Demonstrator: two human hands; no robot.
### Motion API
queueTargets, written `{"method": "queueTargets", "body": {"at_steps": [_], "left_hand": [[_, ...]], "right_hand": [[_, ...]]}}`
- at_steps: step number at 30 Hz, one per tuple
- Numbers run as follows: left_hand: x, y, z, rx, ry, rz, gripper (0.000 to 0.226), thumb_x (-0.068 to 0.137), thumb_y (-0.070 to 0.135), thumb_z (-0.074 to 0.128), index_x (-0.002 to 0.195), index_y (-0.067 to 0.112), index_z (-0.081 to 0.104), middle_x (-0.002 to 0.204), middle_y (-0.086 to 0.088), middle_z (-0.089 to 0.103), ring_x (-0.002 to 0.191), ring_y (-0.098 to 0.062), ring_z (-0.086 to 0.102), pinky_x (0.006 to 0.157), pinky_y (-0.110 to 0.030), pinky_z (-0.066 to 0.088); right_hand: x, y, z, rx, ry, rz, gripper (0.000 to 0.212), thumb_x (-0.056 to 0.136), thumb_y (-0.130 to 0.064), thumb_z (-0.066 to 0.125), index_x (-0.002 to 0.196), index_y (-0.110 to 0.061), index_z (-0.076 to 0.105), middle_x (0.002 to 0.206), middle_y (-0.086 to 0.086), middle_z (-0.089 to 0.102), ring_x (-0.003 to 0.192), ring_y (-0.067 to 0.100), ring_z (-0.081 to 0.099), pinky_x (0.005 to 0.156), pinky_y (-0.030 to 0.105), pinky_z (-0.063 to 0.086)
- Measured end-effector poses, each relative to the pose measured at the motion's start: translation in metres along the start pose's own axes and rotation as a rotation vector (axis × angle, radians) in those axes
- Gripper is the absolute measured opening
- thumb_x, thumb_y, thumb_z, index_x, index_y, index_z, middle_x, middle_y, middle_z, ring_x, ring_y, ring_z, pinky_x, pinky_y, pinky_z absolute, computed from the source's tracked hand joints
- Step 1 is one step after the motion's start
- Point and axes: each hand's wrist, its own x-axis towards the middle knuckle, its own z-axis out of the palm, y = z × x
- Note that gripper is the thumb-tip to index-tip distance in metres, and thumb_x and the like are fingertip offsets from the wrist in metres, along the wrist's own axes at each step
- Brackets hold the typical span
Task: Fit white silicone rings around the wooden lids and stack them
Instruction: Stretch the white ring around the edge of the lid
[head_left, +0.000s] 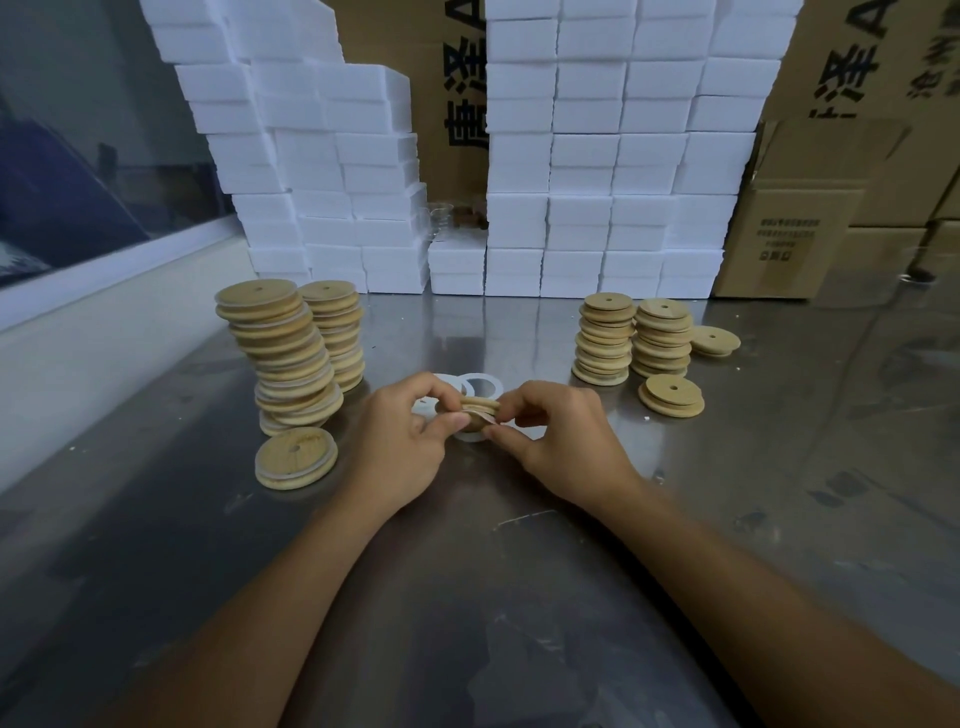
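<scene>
Both hands hold one wooden lid (479, 405) edge-on just above the steel table (467, 597). My left hand (410, 436) pinches its left side and my right hand (556, 436) pinches its right side, with a white ring partly around its rim. Loose white silicone rings (483, 385) lie on the table just behind the hands. To the left stand two tall leaning stacks of ringed lids (291, 353), with one ringed lid (295, 458) lying in front. To the right are two shorter stacks of bare lids (634, 338) and two single lids (671, 396).
A wall of white foam boxes (571, 156) and brown cartons (810, 218) closes the back of the table. Clear glass jars (441, 223) sit in a gap between the boxes. A pale ledge (104, 322) runs along the left edge.
</scene>
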Motion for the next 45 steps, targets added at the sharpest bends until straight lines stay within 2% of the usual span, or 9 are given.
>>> {"method": "queueTargets", "body": {"at_steps": [4, 11, 15, 18, 23, 28, 38, 42, 45], "left_hand": [[0.0003, 0.0015, -0.0008, -0.027, -0.006, -0.013, 0.024, 0.080, 0.017, 0.075, 0.072, 0.035, 0.063, 0.085, -0.004, 0.072, 0.079, -0.032, 0.069, 0.071, -0.056, 0.057], [0.0008, 0.0080, -0.0001, 0.025, -0.029, -0.025, 0.029, 0.081, 0.016, 0.076, 0.071, 0.037, 0.060, 0.087, 0.003, 0.072, 0.048, -0.018, 0.050, 0.053, -0.043, 0.047], [-0.0001, 0.0098, -0.0008, -0.024, -0.019, -0.046, 0.027, 0.081, 0.012, 0.076, 0.072, 0.033, 0.062, 0.085, -0.005, 0.072, 0.064, -0.032, 0.065, 0.067, -0.053, 0.056], [-0.0004, 0.0084, -0.0025, -0.055, 0.009, -0.062, 0.027, 0.079, 0.011, 0.077, 0.071, 0.034, 0.064, 0.085, 0.002, 0.073, 0.075, -0.028, 0.070, 0.073, -0.054, 0.057], [0.0007, 0.0062, -0.0033, -0.104, 0.028, -0.090, 0.029, 0.077, 0.013, 0.079, 0.069, 0.038, 0.067, 0.085, 0.012, 0.072, 0.083, -0.004, 0.067, 0.080, -0.039, 0.057], [0.0016, 0.0045, -0.0030, -0.128, 0.035, -0.097, 0.032, 0.077, 0.014, 0.080, 0.068, 0.042, 0.067, 0.090, 0.012, 0.071, 0.104, -0.011, 0.063, 0.091, -0.037, 0.051], [0.0016, 0.0062, -0.0025, -0.114, 0.008, -0.104, 0.029, 0.076, 0.015, 0.081, 0.068, 0.039, 0.067, 0.090, 0.015, 0.073, 0.102, -0.005, 0.064, 0.099, -0.040, 0.048], [0.0018, 0.0055, -0.0014, -0.124, 0.015, -0.106, 0.030, 0.076, 0.015, 0.081, 0.068, 0.040, 0.067, 0.091, 0.014, 0.073, 0.103, -0.008, 0.064, 0.098, -0.040, 0.048], [0.0015, 0.0035, -0.0018, -0.152, 0.034, -0.136, 0.030, 0.076, 0.016, 0.081, 0.067, 0.041, 0.068, 0.085, 0.020, 0.071, 0.101, -0.004, 0.063, 0.090, -0.029, 0.046]], "right_hand": [[0.0020, -0.0007, 0.0003, 0.109, -0.001, 0.102, 0.006, 0.080, -0.011, 0.080, 0.080, -0.008, 0.075, 0.089, -0.001, 0.075, 0.081, 0.010, 0.069, 0.082, 0.034, 0.058], [0.0051, 0.0029, -0.0063, 0.203, -0.040, 0.224, 0.006, 0.077, -0.005, 0.081, 0.076, -0.008, 0.076, 0.081, 0.001, 0.076, 0.077, 0.020, 0.073, 0.077, 0.043, 0.059], [0.0035, 0.0034, -0.0049, 0.219, -0.035, 0.220, 0.005, 0.078, -0.007, 0.080, 0.077, -0.010, 0.076, 0.082, 0.002, 0.076, 0.077, 0.020, 0.072, 0.078, 0.041, 0.060], [0.0004, 0.0026, -0.0033, 0.226, -0.013, 0.196, 0.005, 0.081, -0.011, 0.079, 0.085, -0.011, 0.076, 0.082, -0.001, 0.075, 0.074, 0.012, 0.071, 0.075, 0.031, 0.060], [0.0000, 0.0010, -0.0031, 0.210, -0.007, 0.173, 0.009, 0.083, -0.016, 0.078, 0.090, -0.011, 0.076, 0.083, -0.003, 0.075, 0.075, 0.009, 0.071, 0.074, 0.028, 0.060], [-0.0003, 0.0011, -0.0043, 0.256, -0.038, 0.207, 0.011, 0.083, -0.014, 0.078, 0.092, -0.010, 0.075, 0.084, -0.001, 0.075, 0.075, 0.009, 0.072, 0.074, 0.030, 0.061], [0.0046, 0.0040, -0.0059, 0.185, -0.067, 0.247, 0.016, 0.080, -0.003, 0.078, 0.073, -0.015, 0.071, 0.079, -0.001, 0.075, 0.075, 0.015, 0.071, 0.075, 0.034, 0.061], [0.0027, 0.0058, -0.0051, 0.188, -0.053, 0.241, 0.009, 0.081, -0.004, 0.077, 0.078, -0.010, 0.072, 0.080, -0.001, 0.074, 0.075, 0.014, 0.070, 0.075, 0.037, 0.060], [0.0007, 0.0046, -0.0045, 0.231, -0.041, 0.231, 0.006, 0.082, -0.008, 0.078, 0.085, -0.010, 0.073, 0.081, 0.001, 0.076, 0.075, 0.012, 0.072, 0.076, 0.036, 0.061]]}}
